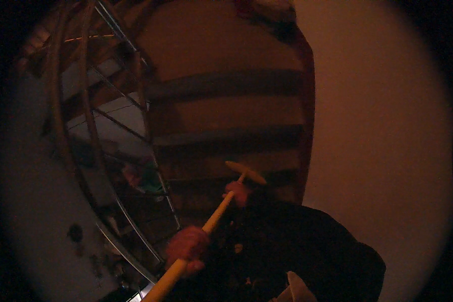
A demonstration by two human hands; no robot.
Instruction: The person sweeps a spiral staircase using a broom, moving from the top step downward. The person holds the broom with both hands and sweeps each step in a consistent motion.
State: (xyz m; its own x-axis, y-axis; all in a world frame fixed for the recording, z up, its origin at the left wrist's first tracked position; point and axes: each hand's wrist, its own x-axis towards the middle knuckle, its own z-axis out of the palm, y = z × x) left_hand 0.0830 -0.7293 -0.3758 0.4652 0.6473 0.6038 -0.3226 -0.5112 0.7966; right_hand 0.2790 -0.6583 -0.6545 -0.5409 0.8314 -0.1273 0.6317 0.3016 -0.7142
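Note:
A long yellow pole [218,217] slants across the lower middle, with a short yellow crosspiece [253,175] at its far end. What kind of tool it is, I cannot tell in this dim light. My left hand [188,247] wraps around the thicker, nearer stretch of the pole, whose other end runs out of the picture at the bottom. Just below the crosspiece, my right hand [238,192] grips the pole. Dark clothing [286,241] covers my body and hides the right arm's outline.
Brown stairs [226,111] with dark bands lie before me. A railing [88,109] with metal bars curves along the left, and a pale wall [370,124] rises on the right. Beyond the railing are green and pink cloth-like things [147,181], blurred.

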